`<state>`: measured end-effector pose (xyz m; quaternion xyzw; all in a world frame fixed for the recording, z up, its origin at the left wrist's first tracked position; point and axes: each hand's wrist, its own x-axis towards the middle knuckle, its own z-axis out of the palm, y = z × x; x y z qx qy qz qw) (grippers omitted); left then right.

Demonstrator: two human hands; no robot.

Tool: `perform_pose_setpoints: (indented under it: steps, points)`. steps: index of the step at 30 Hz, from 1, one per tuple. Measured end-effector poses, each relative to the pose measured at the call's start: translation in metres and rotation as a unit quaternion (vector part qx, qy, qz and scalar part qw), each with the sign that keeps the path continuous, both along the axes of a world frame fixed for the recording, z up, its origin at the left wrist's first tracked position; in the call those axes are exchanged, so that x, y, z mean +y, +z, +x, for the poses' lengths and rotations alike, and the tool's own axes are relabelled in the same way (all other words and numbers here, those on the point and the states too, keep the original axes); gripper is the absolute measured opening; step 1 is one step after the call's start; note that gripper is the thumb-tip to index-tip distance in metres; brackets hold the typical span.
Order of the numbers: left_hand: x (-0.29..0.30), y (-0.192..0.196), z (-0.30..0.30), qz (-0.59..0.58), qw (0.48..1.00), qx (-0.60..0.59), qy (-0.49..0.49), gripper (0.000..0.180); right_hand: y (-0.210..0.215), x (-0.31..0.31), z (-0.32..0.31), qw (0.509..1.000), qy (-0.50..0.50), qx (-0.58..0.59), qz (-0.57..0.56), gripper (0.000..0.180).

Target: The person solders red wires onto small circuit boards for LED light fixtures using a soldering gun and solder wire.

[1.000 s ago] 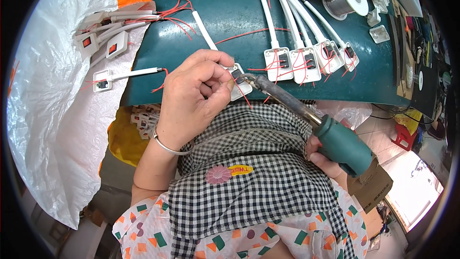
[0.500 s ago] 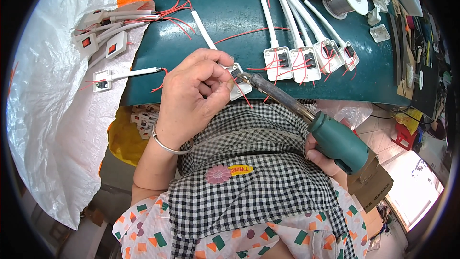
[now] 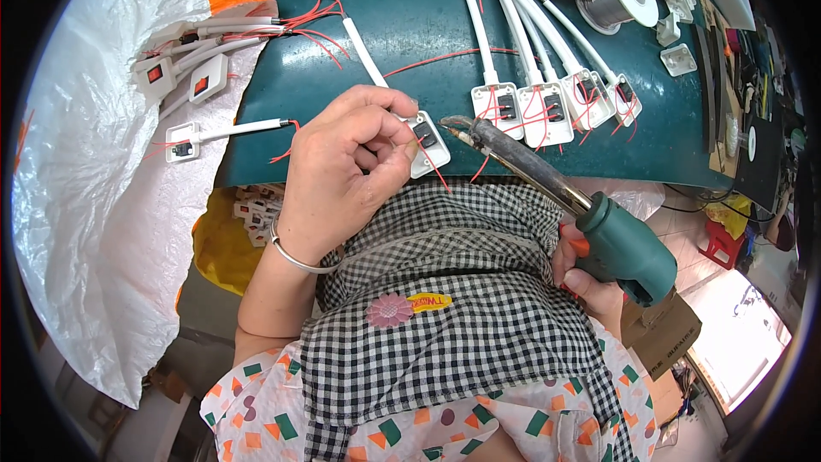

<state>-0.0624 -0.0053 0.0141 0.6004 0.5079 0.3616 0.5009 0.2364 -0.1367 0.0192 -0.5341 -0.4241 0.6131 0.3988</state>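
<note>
My left hand (image 3: 346,171) is closed in a pinch on a thin red wire (image 3: 434,172) at a white plastic switch housing (image 3: 434,160). A black switch body (image 3: 424,134) sits inside this housing, partly covered by my fingers. From behind the hand a white sleeved cable (image 3: 365,53) runs up and away. My right hand (image 3: 588,281) grips a green soldering gun (image 3: 631,250) from below. Its long metal barrel points up and left, and the bent tip (image 3: 453,123) hovers just right of the housing, apart from the switch.
Several wired switch housings (image 3: 547,124) lie in a row at the right of the green table (image 3: 410,26). A solder spool (image 3: 617,0) stands behind them. At left, a white woven sack (image 3: 94,120) bears more switches, including a separate one (image 3: 182,144). Loose white parts lie far right.
The soldering gun has moved right, and its tip has come away from the switch. My left hand keeps its pinch in the same place.
</note>
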Motion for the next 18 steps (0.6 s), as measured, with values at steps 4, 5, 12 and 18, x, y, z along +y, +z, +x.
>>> perform_pose_setpoints:
  steps: [4, 5, 12, 18]
  points:
    - [0.001, 0.002, -0.001, 0.009, 1.0, 0.001, -0.005, 0.006, 0.012, 0.009, -0.007, 0.997, -0.042, 0.051, -0.045, 0.062]
    - [0.002, 0.004, -0.002, 0.01, 1.0, 0.005, -0.012, 0.005, 0.013, 0.01, -0.004, 0.995, -0.034, 0.09, -0.037, 0.06]
    - [0.023, 0.022, -0.017, 0.051, 0.991, 0.075, -0.099, 0.01, 0.009, 0.016, 0.009, 0.988, -0.038, 0.149, 0.004, 0.061]
    - [0.101, 0.028, -0.003, 0.202, 0.942, 0.26, -0.057, 0.011, 0.007, 0.014, 0.01, 0.983, -0.056, 0.164, 0.057, 0.06]
